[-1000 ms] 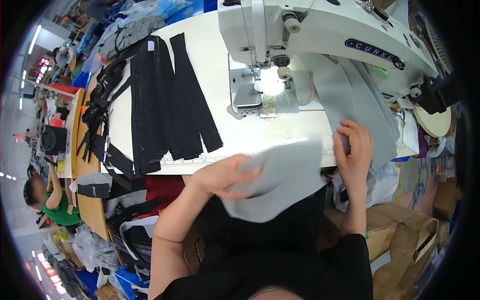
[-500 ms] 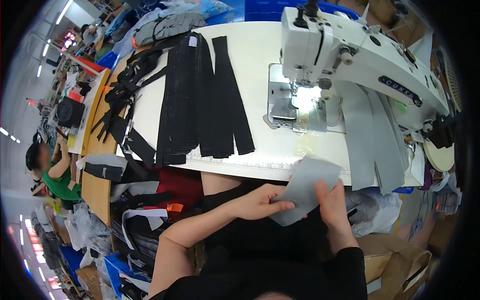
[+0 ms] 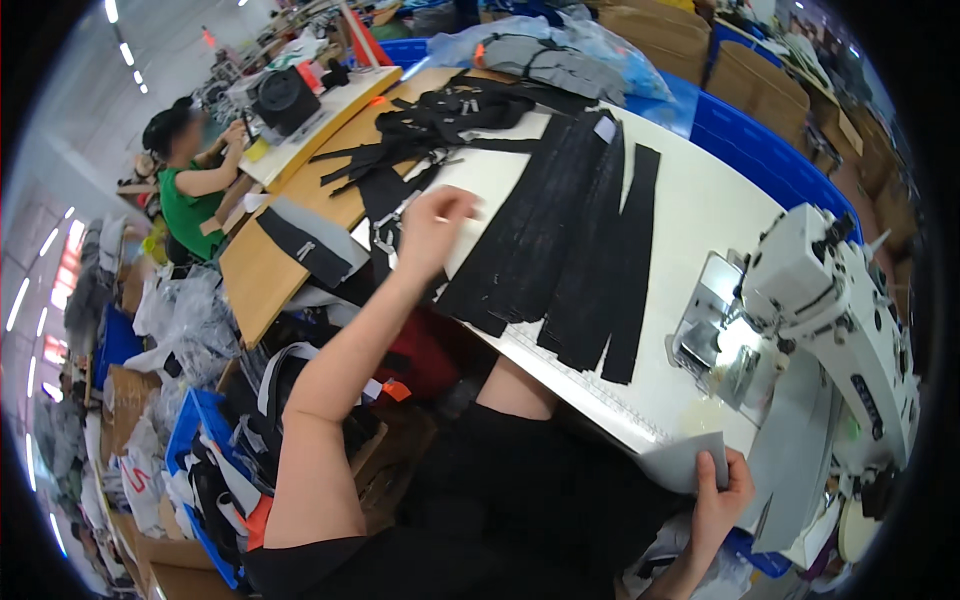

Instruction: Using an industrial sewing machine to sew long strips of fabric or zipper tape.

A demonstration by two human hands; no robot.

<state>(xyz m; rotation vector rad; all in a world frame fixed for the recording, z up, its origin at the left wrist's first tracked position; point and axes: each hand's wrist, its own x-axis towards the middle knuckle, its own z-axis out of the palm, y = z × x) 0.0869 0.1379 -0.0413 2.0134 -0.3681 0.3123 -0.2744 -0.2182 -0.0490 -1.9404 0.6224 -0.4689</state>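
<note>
My right hand (image 3: 722,497) grips a grey fabric piece (image 3: 680,464) at the table's front edge, thumb on top and fingers behind. My left hand (image 3: 436,235) is raised over the table's left part, its fingers loosely bent and somewhat blurred, with nothing visible in them. Beneath and beside it lie black straps (image 3: 450,112) with metal hardware. Long black fabric strips (image 3: 545,225) lie side by side to the right of that hand. The white sewing machine (image 3: 810,290) stands at the right, its lamp lit over the metal plate.
Further grey strips (image 3: 800,450) lie beside the machine. A grey-and-black piece (image 3: 305,245) rests on the wooden side table (image 3: 262,290). Blue bins (image 3: 770,150) and a plastic-wrapped grey bundle (image 3: 560,65) line the back. A co-worker in green (image 3: 188,205) sits at the far left.
My left hand has let go of the grey fabric piece and moved up and left toward the black straps. My right hand keeps the piece. The view has turned left.
</note>
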